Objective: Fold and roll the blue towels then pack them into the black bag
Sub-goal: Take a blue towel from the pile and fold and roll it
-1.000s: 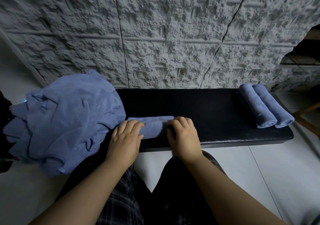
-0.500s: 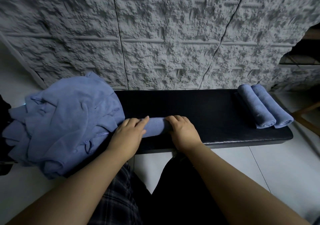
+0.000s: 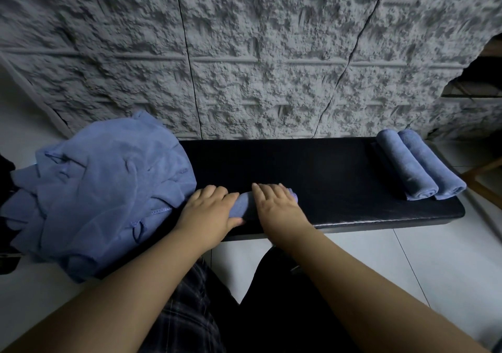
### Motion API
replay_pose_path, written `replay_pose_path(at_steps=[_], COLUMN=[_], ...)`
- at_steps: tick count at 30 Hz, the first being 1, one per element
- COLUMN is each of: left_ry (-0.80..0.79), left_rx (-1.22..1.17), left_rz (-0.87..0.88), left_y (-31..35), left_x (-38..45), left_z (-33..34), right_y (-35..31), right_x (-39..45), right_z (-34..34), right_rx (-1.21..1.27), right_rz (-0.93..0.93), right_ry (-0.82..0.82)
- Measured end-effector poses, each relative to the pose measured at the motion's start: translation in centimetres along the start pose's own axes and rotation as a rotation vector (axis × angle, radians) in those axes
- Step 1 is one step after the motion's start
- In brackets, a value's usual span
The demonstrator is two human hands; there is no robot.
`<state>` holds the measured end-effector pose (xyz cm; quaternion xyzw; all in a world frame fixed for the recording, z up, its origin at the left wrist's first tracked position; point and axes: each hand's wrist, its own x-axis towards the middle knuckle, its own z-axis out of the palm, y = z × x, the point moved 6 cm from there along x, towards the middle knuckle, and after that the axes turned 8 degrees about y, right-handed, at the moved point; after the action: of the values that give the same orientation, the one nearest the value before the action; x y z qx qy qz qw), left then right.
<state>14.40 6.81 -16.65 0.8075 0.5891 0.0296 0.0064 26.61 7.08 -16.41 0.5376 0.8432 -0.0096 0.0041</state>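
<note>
Most of the rolled towel (image 3: 245,203) was hidden under the two hands; only its middle part between them and a small end at the right side could be seen. The black bag could not be made out with certainty; a dark shape (image 3: 6,168) at the left border of the view was cut off. The legs of the bench (image 3: 326,179) were not visible.

The left hand (image 3: 207,211) lay on the left part of the roll, its fingers bent over the top and the thumb against the near side, so it held the roll. The right hand (image 3: 277,206) lay flat on the right part with nearly straight fingers, pressing down. The roll lay parallel to the front edge of the bench, near it, and left of the middle.

The pile of loose blue towels (image 3: 100,184) covered the left end of the bench and touched the left hand. Two finished rolls (image 3: 418,168) lay side by side, touching each other, at the right end. Between the hands and these rolls the black surface was open, also behind the roll up to the rough grey wall (image 3: 258,54).
</note>
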Motion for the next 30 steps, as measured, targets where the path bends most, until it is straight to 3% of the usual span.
replay_pose_path(at_steps=[4,8,18,24,27,30], left_ry=[-0.049,-0.129,-0.059,-0.027,-0.082,-0.138], left_rx=[0.059,-0.077,-0.226,-0.199,-0.200,-0.422], left_rz=[0.067,0.023,0.016,0.117,0.046,-0.095], left_y=[0.2,0.0,-1.3,-1.0,-0.7,-1.1], left_x=[1.1,1.1,0.1,-0.3,-0.4,0.0], left_z=[0.1,0.9,2.8,2.9,2.7,2.7], right_y=[0.4,0.8,1.1,1.2,1.1,1.2], right_x=[0.1,0.3,0.1,0.7,0.6,0.6], right_z=[0.3,0.6,2.5,2.3,2.5,2.3], right_rx=[0.115,0.241,0.297,0.266,0.242,0.272], right_rz=[-0.025,-0.024,-0.005,-0.024,-0.007,0.043], right_ry=[-0.005,0.025,0.081,0.061,0.006,-0.031])
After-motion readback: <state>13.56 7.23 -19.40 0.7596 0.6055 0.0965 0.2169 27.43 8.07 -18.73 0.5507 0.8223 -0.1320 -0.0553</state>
